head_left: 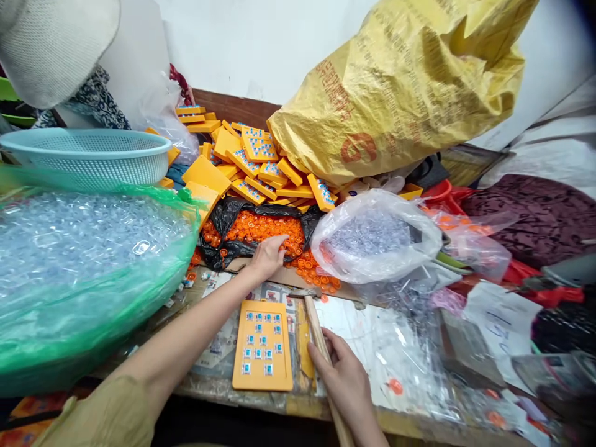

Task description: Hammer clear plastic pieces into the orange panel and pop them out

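My left hand [269, 257] reaches over the black plastic bag [218, 256] of small orange plastic rings [261, 225]. Its fingers are drawn together at the rings' front edge; what they pinch, if anything, is too small to make out. My right hand [342, 366] is wrapped round the wooden handle of a hammer [317, 326], whose metal head points away from me on the table. Between my arms lies a flat orange-yellow tray [261, 377] with rows of small clear pieces with blue centres, some positions bare.
A green bag [153, 292] of clear plastic pieces fills the left, below a blue basket [88, 152]. A white bag [339, 267] of clear pieces stands right of the rings. Behind are stacked orange trays [228, 146] and a yellow sack [395, 93].
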A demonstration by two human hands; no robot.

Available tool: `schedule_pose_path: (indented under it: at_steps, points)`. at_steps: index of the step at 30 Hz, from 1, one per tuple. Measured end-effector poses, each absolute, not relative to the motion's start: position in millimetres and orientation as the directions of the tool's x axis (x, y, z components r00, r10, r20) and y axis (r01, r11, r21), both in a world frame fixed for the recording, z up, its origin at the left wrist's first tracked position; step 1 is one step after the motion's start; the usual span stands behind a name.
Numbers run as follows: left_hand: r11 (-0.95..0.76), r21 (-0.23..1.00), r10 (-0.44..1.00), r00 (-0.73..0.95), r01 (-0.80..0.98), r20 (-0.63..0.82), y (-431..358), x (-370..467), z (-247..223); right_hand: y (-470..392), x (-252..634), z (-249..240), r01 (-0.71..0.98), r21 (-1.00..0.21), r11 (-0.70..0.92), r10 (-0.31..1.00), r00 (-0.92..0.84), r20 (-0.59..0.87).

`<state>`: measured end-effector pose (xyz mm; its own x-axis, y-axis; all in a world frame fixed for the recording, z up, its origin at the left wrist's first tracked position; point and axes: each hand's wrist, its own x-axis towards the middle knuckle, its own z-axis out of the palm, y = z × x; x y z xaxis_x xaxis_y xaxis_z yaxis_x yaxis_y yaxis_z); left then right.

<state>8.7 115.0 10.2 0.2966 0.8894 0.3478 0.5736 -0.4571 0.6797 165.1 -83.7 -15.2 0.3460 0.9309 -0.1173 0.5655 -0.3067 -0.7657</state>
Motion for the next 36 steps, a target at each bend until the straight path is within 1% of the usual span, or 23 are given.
schedule_pose_path:
  at_steps: [3, 5, 6, 7, 9, 11, 13, 15, 17, 20, 23, 25, 26, 29, 31, 36]
  points:
    - [-0.427, 0.746, 0.904, 0.265, 0.512, 0.335, 68.3, -23.6, 10.7, -95.1, 168.0, -15.3, 0.380, -0.887, -0.261, 0.951, 0.259, -0.169]
    - [-0.399, 0.820, 0.914, 0.253, 0.409, 0.319, 36.1, -48.4, 8.2, -106.8, 165.5, -12.1, 0.298, -0.925, -0.236, 0.956, 0.241, -0.166]
    - [-0.373, 0.841, 0.923, 0.247, 0.392, 0.294, 22.6, -59.4, 6.3, -112.6, 162.8, -9.6, 0.294, -0.928, -0.228, 0.956, 0.249, -0.156]
    - [-0.350, 0.859, 0.931, 0.245, 0.374, 0.272, 11.6, -68.5, 4.0, -117.7, 159.2, -6.7, 0.329, -0.919, -0.216, 0.958, 0.252, -0.135]
    - [-0.304, 0.879, 0.944, 0.242, 0.368, 0.226, -2.3, -79.6, -1.1, -124.4, 149.8, 0.1, 0.464, -0.875, -0.141, 0.978, 0.204, -0.049]
    - [-0.280, 0.884, 0.948, 0.255, 0.373, 0.193, -7.3, -82.3, -6.3, -125.7, 138.2, 7.3, 0.603, -0.798, 0.013, 0.995, 0.072, 0.071]
    - [-0.280, 0.873, 0.947, 0.262, 0.400, 0.184, -7.6, -80.4, -11.4, -123.5, 125.9, 13.3, 0.685, -0.710, 0.163, 0.983, -0.050, 0.178]
    - [-0.281, 0.859, 0.951, 0.244, 0.429, 0.189, -6.9, -78.2, -16.4, -120.8, 115.4, 16.4, 0.736, -0.640, 0.220, 0.971, -0.105, 0.213]
    - [-0.253, 0.873, 0.961, 0.215, 0.416, 0.175, -6.9, -77.5, -21.0, -119.3, 109.1, 16.6, 0.782, -0.590, 0.202, 0.975, -0.102, 0.199]
    - [-0.194, 0.923, 0.972, 0.193, 0.332, 0.135, -8.3, -77.7, -24.4, -119.6, 107.8, 15.0, 0.812, -0.547, 0.203, 0.973, -0.106, 0.203]
    - [-0.228, 0.918, 0.970, 0.160, 0.324, 0.185, -8.4, -76.7, -21.6, -120.1, 110.1, 15.6, 0.796, -0.561, 0.229, 0.963, -0.101, 0.251]
    - [-0.268, 0.895, 0.960, 0.172, 0.356, 0.219, -7.0, -75.5, -17.8, -120.1, 110.8, 16.4, 0.787, -0.574, 0.227, 0.957, -0.071, 0.282]
    - [-0.272, 0.888, 0.958, 0.192, 0.371, 0.214, -6.1, -75.0, -16.0, -120.1, 110.8, 16.5, 0.788, -0.572, 0.227, 0.956, -0.067, 0.286]
    - [-0.240, 0.886, 0.957, 0.248, 0.396, 0.149, -4.7, -75.0, -13.3, -120.4, 110.8, 14.5, 0.813, -0.539, 0.219, 0.961, -0.085, 0.262]
    - [-0.242, 0.885, 0.952, 0.272, 0.398, 0.138, -5.7, -76.1, -14.2, -120.8, 111.3, 12.2, 0.825, -0.524, 0.212, 0.965, -0.094, 0.243]
    - [-0.322, 0.869, 0.932, 0.288, 0.376, 0.221, -10.7, -78.3, -22.1, -119.6, 112.4, 13.1, 0.791, -0.578, 0.200, 0.970, -0.077, 0.230]
